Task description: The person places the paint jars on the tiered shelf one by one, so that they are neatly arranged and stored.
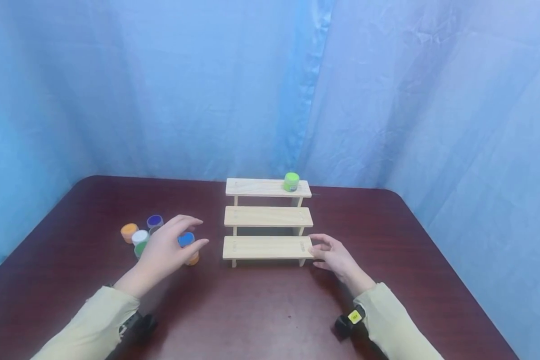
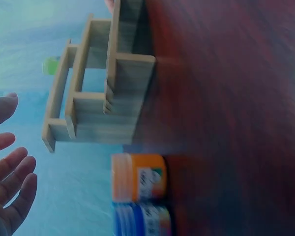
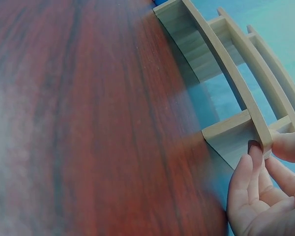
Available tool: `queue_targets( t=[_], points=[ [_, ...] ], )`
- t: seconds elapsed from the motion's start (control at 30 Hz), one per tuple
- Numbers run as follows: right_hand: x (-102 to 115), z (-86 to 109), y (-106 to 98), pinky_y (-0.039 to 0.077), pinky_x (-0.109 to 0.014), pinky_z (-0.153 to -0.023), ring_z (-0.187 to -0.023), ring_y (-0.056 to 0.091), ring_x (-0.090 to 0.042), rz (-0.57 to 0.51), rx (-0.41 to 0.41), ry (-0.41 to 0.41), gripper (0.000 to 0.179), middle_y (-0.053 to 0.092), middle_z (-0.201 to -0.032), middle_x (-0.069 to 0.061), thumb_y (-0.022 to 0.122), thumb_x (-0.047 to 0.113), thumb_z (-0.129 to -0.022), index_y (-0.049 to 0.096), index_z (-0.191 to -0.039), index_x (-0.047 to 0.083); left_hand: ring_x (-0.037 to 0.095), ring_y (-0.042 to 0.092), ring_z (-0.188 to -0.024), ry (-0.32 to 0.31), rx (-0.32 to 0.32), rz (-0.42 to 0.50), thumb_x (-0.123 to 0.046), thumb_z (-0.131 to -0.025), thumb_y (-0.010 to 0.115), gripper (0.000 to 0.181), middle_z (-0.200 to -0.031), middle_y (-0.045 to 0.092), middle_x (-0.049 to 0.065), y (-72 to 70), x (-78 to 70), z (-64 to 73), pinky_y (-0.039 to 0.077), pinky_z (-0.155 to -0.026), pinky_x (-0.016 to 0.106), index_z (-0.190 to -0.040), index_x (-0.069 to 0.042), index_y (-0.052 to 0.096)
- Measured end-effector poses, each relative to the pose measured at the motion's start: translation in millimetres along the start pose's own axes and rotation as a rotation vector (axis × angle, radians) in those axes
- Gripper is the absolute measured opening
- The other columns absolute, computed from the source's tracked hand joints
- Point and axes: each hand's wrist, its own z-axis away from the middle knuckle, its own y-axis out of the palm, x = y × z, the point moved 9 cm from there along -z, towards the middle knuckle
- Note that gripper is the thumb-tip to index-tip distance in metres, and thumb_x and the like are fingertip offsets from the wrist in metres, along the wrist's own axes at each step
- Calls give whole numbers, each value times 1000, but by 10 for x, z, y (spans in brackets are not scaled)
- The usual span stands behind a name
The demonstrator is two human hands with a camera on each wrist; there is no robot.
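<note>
Progress looked early: one lime jar [image 1: 291, 182] stood right on the far step [image 1: 256, 187] of the rack [image 1: 265, 216]; other jars [image 1: 139, 237] sat left, seemingly left to shelve. Remotely, I had the right hand [image 1: 339, 257] pinching the near step [image 1: 261, 247], the left hand [image 1: 163, 248] hovering empty.

The stepped rack [image 1: 265, 247] is pale cream-yellow wood with faint grain; on its top shelf is a lime-green jar [image 1: 291, 183]. Left of the rack are an orange jar [image 1: 129, 233], a white lid [image 1: 139, 237], a green lid [image 1: 141, 249], a violet-blue lid [image 1: 155, 220] and a bright blue lid [image 1: 186, 239]. Beneath the rack, the tabletop [image 1: 261, 320] is dark red-brown, streaked darker. Behind it, the curtain [image 1: 207, 90] is light blue, tinged lilac. In front, the sleeves [image 1: 90, 320] are pale beige.
</note>
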Motion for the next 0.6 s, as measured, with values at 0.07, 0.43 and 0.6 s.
queue_targets(
  t=[0.07,0.43,0.6],
  points=[
    [-1,-3,-2,55,-30,-71,-76,56,-9,4,-3,3,43,61,-88,-3,55,4,-90,44,-131,0,25,63,-98,-7,1,-13,-27,-76,76,44,-110,63,8,1,57,35,54,-80,42,-113,-6,62],
    [7,-7,-1,54,-28,-69,-75,56,-9,2,-1,2,44,61,-87,-2,56,4,-89,43,-132,1,30,62,-97,-64,8,-28,-20,-76,76,41,-108,63,12,11,264,155,54,-81,45,-112,-4,62],
    [-1,-11,-2,54,-28,-70,-75,57,-8,-6,-7,-2,44,61,-87,-2,56,5,-90,43,-131,0,32,61,-100,-94,43,-36,-24,-77,75,43,-108,62,15,26,326,179,52,-85,48,-112,-2,62]
  ],
)
